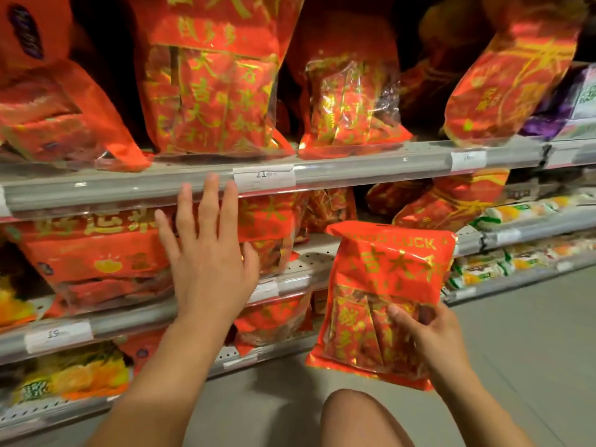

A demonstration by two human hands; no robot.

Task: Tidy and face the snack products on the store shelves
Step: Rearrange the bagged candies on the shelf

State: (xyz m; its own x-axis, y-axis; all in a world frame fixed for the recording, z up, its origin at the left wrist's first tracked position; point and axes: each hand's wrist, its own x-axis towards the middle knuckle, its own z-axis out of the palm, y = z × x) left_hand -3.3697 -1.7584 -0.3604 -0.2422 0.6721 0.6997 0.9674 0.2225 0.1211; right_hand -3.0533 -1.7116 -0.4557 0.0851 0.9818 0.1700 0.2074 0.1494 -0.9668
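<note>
While the right hand grips a red "GOOD LUCK" snack bag by its lower right corner, thumb on the front and fingers curled behind, that bag hangs out in the aisle, upright, long axis roughly vertical, printed face toward the camera. So it's already faced, it just needs a home. The bare patch of perforated middle shelf sits just behind and to the left of the bag, between it and the left hand, so I'd guess the right hand is the one to push it in, up and back.

That left hand is spread flat, fingers straight, palm against the bags on the middle shelf; looks like it's touching the wide red bag there, though I can't tell how hard it presses.

Counts: one bag in hand, two hands, three or so red bags visible on the middle shelf. Further back, the top shelf's rail carries about four big red-and-gold bags, the rightmost leaning hard to the right. Price tags on the rails: I count four readable-ish ones.
</note>
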